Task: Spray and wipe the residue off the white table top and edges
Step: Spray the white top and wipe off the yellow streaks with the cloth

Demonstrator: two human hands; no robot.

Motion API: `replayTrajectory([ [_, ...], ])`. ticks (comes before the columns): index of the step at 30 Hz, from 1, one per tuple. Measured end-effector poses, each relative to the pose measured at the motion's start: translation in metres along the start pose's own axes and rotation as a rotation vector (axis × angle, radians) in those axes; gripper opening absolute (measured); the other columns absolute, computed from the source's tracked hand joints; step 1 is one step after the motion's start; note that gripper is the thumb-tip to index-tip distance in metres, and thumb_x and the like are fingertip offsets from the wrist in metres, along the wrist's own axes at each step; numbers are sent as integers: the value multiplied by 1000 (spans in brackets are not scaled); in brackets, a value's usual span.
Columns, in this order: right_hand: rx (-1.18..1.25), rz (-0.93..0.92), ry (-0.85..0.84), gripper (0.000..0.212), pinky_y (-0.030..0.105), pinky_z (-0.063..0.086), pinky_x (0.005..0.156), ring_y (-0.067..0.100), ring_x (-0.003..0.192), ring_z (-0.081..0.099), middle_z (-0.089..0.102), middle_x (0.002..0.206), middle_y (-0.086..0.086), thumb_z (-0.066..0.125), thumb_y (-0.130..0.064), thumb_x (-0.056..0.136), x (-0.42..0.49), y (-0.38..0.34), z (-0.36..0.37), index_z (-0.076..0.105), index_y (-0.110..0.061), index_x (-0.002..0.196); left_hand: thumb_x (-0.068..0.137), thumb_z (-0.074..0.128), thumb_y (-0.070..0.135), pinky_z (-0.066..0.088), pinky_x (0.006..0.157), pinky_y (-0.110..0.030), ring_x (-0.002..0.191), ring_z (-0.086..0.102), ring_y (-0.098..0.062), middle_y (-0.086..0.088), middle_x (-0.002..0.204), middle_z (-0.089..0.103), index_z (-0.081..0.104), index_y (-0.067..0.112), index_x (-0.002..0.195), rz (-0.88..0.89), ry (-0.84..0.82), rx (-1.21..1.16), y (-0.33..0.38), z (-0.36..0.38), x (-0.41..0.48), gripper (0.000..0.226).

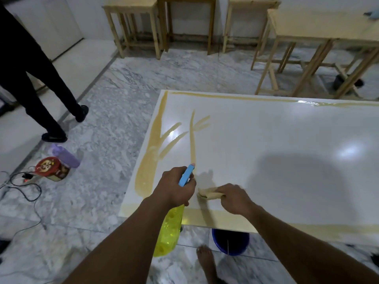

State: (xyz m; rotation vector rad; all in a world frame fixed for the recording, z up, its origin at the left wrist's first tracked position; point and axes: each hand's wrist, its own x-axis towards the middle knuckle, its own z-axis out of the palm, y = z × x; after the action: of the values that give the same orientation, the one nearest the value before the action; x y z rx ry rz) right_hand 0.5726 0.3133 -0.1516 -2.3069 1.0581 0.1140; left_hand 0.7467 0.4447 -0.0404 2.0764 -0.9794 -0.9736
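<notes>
A glossy white table top (pixel 276 144) fills the right half of the view. Yellow-brown residue (pixel 152 144) runs down its left edge, along the far and near edges, and in branching streaks near the left corner. My left hand (pixel 174 187) grips a spray bottle (pixel 169 232) with a yellow body and blue head, its nozzle pointing at the streaks. My right hand (pixel 233 198) presses a folded, stained cloth (pixel 209 192) onto the table near the front edge, just right of the bottle.
A blue bucket (pixel 230 241) stands on the marble floor under the front edge, beside my bare foot (pixel 206 261). A person in dark trousers (pixel 30 74) stands at left. A tin, a purple bottle (pixel 65 155) and cables lie on the floor. Wooden tables (pixel 320 25) stand behind.
</notes>
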Motion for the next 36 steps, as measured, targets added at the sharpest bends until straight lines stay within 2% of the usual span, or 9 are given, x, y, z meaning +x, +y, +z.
replayTrajectory([
  [2,528,124,-81,20,21,47,73,12,77,67,69,84,7,61,-9,79,7,5,-28,72,1,93,97,61,22,66,60,-38,54,74,-29,-5,76,62,65,11,95,-2,-8,3,2,-4,1,12],
  [5,1283,384,-300,42,42,50,87,35,95,63,62,104,25,65,-9,65,28,29,-56,68,4,105,97,61,21,67,63,-44,52,72,-27,-5,74,61,65,8,94,20,-12,8,11,-10,16,15],
  [10,1540,375,-554,56,52,40,108,43,127,54,54,140,23,61,-4,84,101,31,-79,52,-2,140,97,62,20,67,63,-43,56,73,-32,-5,73,61,66,6,96,19,15,-21,26,-32,76,14],
  [16,1058,367,-350,59,61,47,98,47,116,59,57,130,27,43,14,80,250,9,-140,54,-10,133,98,62,20,64,54,-32,56,65,-25,-7,78,60,65,6,96,2,42,-35,29,-62,148,15],
  [20,567,224,-74,33,35,44,70,28,84,56,55,102,15,46,-3,82,356,-42,-190,60,-4,113,98,63,19,63,54,-32,56,61,-23,-6,75,59,65,12,90,-27,66,-83,25,-79,188,11],
  [25,-67,-4,28,46,32,44,77,33,110,61,62,121,10,46,-6,91,424,-68,-170,58,-21,133,98,62,19,66,56,-38,55,60,-23,-5,69,59,67,10,97,-55,84,-97,12,-82,213,10],
  [28,-316,-26,-62,56,45,42,106,34,136,43,44,151,6,45,-11,93,436,-42,-113,43,-23,147,97,61,18,65,59,-50,55,60,-26,-7,69,58,66,7,97,-73,75,-109,2,-82,218,12],
  [31,-447,-68,14,64,55,41,106,39,146,27,28,161,4,44,-8,94,424,-35,-73,28,-24,154,97,62,17,65,59,-50,56,61,-26,-9,73,60,67,7,100,-103,105,-114,-14,-89,218,11],
  [36,-484,-89,-13,65,49,44,106,35,149,23,23,164,-1,39,-6,97,358,-37,-47,23,-27,156,97,63,17,63,59,-52,63,68,-44,-24,83,68,67,5,100,-98,141,-60,-23,-92,200,13],
])
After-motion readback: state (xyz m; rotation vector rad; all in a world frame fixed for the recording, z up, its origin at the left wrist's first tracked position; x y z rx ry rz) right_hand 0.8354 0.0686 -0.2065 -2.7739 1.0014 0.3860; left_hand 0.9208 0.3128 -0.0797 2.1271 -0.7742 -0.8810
